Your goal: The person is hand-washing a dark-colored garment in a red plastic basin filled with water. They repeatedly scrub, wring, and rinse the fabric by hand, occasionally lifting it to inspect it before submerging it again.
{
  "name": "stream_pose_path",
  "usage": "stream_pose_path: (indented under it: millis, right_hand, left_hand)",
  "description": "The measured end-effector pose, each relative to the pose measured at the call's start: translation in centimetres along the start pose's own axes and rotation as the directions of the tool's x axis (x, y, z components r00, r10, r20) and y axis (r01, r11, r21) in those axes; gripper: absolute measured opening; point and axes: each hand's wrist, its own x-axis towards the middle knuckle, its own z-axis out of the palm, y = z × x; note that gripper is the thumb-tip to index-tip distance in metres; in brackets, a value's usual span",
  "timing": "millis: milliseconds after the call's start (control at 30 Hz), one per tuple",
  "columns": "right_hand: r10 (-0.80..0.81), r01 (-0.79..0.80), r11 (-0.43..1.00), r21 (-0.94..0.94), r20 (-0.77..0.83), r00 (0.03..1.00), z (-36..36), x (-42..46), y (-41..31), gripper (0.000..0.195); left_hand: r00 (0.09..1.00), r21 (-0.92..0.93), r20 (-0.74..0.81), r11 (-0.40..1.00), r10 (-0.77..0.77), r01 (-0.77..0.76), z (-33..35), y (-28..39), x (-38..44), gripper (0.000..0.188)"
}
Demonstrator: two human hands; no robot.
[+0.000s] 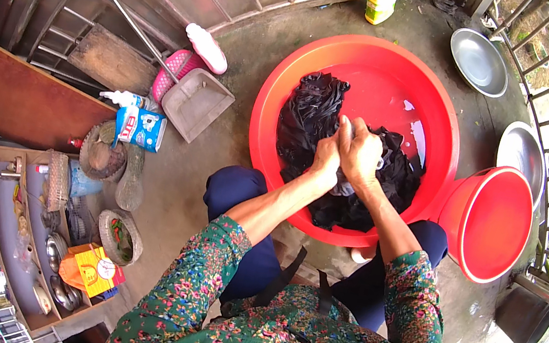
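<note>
A large round red plastic basin (272, 116) stands on the floor between my knees. Dark wet clothes (313, 107) lie bunched along its left and near sides, with shallow water (377, 88) at the far side. Over the middle of the basin my left hand (327, 160) and my right hand (362, 154) press together, fingers curled. Both grip a bunched greyish cloth (343, 186), part of which shows below and between them. The rest of that cloth is hidden by my hands or merges with the dark pile.
A tilted red bucket (496, 227) touches the basin's right side. Two metal basins (478, 61) rest near the railing. A yellow jug (381, 2) stands beyond. Leftward are a dustpan (195, 102), a pink slipper (206, 47), a blue detergent bag (139, 127) and a cluttered shelf unit (3, 212).
</note>
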Motion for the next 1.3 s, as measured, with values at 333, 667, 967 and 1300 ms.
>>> stream_pose_path:
  millis: [333, 667, 967, 1300]
  right_hand:
    - [0.083, -0.083, 0.997, -0.008, 0.041, 0.996, -0.6, 0.4, 0.3, 0.036]
    - [0.048, -0.048, 0.999, 0.003, -0.012, 0.999, 0.2, -1.5, 1.8, 0.034]
    - [-0.041, -0.527, 0.723, 0.447, 0.789, 0.614, -4.7, 3.3, 7.1, 0.054]
    - [0.116, -0.556, -0.022, 0.831, 0.555, 0.824, -6.7, 3.3, 3.6, 0.012]
  left_hand:
    - [0.985, -0.095, -0.057, 0.983, -0.164, 0.158, 0.6, -0.1, 0.2, 0.044]
    - [0.972, -0.094, 0.019, 0.968, -0.233, 0.234, -0.6, 0.6, 0.1, 0.045]
    - [0.931, -0.496, 0.336, 0.813, -0.145, 0.306, -1.6, 7.5, -0.9, 0.041]
    - [0.885, -0.409, 0.465, 0.891, 0.018, 0.196, -1.1, 6.7, -1.0, 0.034]
